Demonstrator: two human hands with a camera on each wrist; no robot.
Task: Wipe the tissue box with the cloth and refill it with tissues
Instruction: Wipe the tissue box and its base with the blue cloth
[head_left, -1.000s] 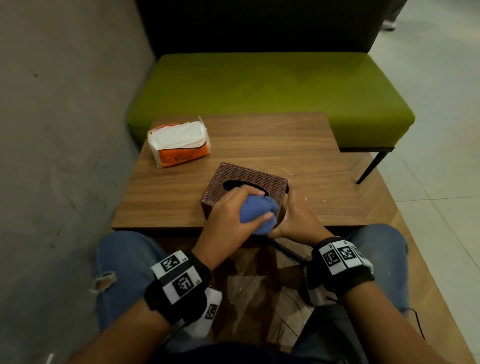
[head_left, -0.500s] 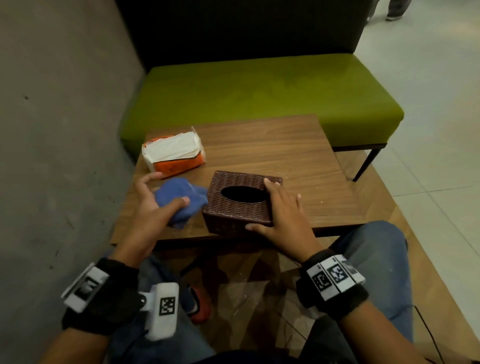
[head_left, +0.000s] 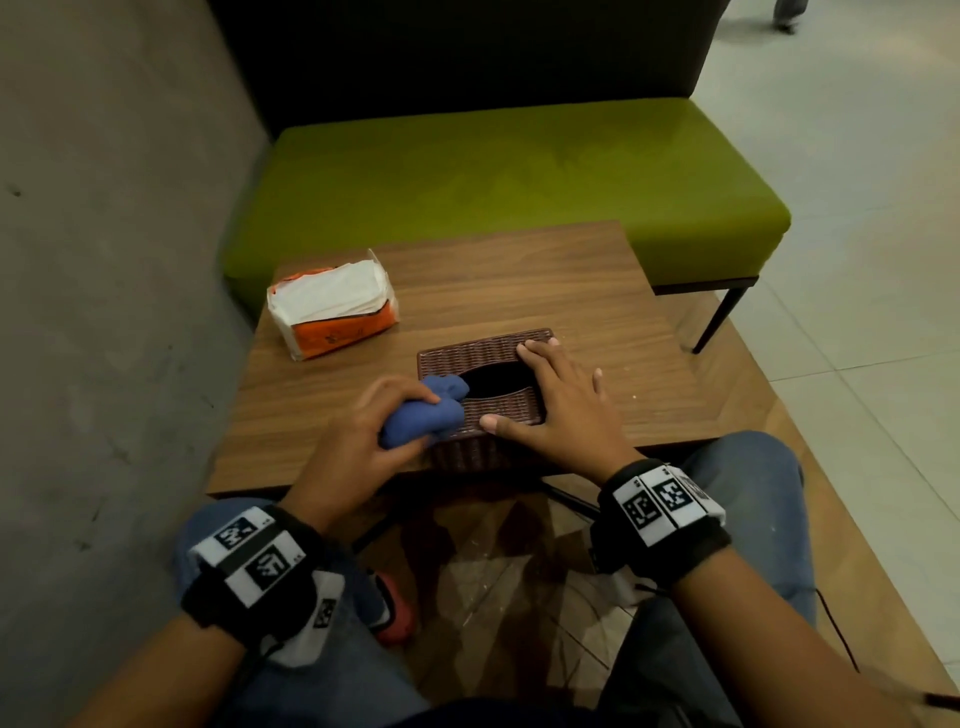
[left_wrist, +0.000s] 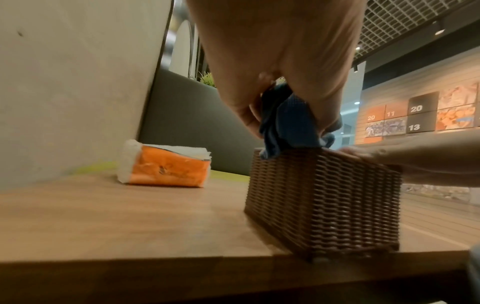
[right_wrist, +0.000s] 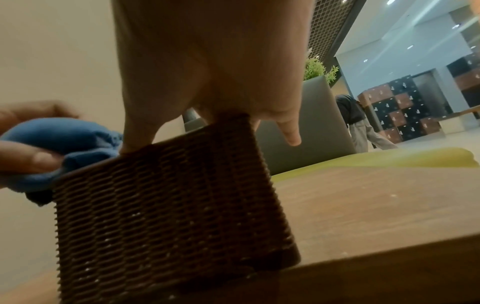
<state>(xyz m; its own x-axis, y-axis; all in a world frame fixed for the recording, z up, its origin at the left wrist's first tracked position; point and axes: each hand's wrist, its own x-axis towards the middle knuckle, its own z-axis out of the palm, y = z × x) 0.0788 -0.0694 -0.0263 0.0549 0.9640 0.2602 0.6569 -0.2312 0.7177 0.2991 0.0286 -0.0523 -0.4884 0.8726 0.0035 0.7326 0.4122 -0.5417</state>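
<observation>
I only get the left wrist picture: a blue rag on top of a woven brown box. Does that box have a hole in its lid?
Observer: Yes, the tissue box has a dark oval opening on top; the cloth sits at its left end.
Operator: What is the other hand doing?
Observer: The right hand lies flat on the box's right side, fingers straight.
Operator: Anything behind the table?
Observer: A green bench.

one tissue box (head_left: 483, 358), one cloth (head_left: 423, 418), one tissue pack (head_left: 332, 309)
</observation>
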